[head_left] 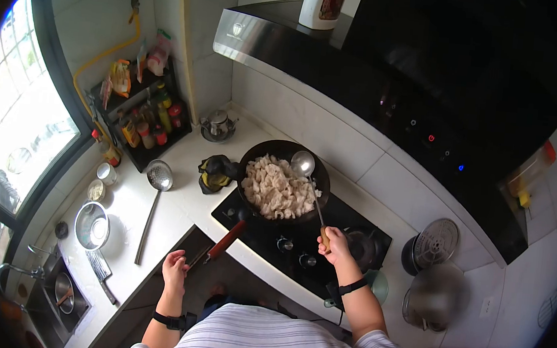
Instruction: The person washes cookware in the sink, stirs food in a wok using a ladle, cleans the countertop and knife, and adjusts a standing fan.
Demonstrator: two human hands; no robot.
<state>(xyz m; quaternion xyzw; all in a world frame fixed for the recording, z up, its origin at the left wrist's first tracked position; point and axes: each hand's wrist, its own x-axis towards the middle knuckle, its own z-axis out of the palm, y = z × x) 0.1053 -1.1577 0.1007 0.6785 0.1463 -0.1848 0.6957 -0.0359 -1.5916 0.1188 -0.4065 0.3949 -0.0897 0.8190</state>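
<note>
My right hand (334,246) is closed around the wooden grip of a metal ladle (302,164). The ladle's bowl rests at the right side of pale, chopped meat pieces (277,188) in a dark wok (320,177). The wok sits over the left part of a black gas stove (266,244). Its red handle (226,240) points toward my left hand (175,269). That hand hangs in front of the counter edge with loosely curled fingers, apart from the handle, and nothing shows in it.
Left of the wok lie a black-and-yellow cloth (215,175), a skimmer (160,175), a steel bowl (92,225) and a cleaver (99,266). A spice rack (154,120) and a small kettle (218,126) stand behind. A range hood (364,108) overhangs the stove. The sink (48,313) is far left.
</note>
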